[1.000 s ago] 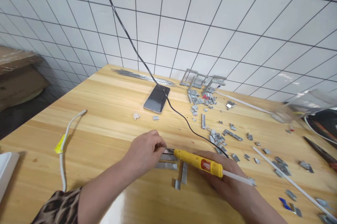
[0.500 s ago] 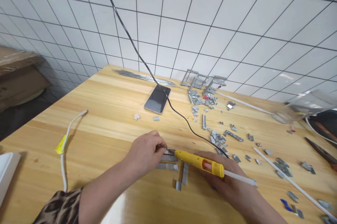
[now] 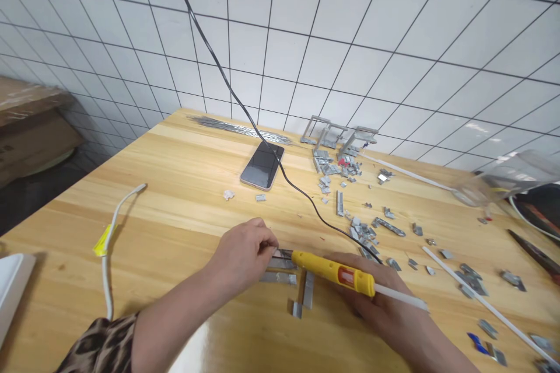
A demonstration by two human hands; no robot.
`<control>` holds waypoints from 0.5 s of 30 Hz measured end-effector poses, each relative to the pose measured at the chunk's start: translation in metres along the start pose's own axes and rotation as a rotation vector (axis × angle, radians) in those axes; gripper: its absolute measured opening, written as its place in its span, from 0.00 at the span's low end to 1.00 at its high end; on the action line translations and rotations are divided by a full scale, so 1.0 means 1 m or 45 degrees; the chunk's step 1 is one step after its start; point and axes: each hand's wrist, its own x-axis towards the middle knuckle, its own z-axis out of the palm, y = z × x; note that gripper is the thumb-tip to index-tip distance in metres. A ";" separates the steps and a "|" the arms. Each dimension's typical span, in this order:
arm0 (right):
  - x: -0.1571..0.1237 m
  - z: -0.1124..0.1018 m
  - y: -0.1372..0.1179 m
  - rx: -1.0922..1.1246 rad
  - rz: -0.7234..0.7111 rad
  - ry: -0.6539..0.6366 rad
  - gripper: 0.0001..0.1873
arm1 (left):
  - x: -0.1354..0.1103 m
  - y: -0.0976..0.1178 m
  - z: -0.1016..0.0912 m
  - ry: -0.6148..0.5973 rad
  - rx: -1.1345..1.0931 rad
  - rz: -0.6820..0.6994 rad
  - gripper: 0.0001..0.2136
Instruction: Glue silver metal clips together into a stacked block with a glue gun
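My right hand is wrapped round a yellow hot glue gun, with a white glue stick poking out of its rear. The gun's nozzle points left, at the fingertips of my left hand. Those fingers are pinched together at the end of a grey strip; whatever they grip is mostly hidden. Just below lies another flat grey strip. An upright grey strip and a small grey piece sit under the gun.
A black cable crosses the wooden table past a phone. Thin rods, small grey frames and many grey scraps lie beyond. At right are pliers and a clear container; at left, a white cable.
Hardly anything differs. Both hands and the glue gun keep their places, with only a very slight shift of the whole view.
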 end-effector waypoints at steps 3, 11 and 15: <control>-0.001 0.001 0.001 0.015 0.005 -0.005 0.16 | -0.001 0.000 0.000 -0.005 0.007 -0.004 0.09; -0.001 0.002 0.001 0.027 0.007 -0.013 0.15 | 0.001 -0.002 0.001 0.007 -0.005 0.014 0.08; 0.001 0.001 0.000 0.035 -0.001 -0.015 0.15 | 0.000 -0.002 0.001 0.012 0.007 0.012 0.08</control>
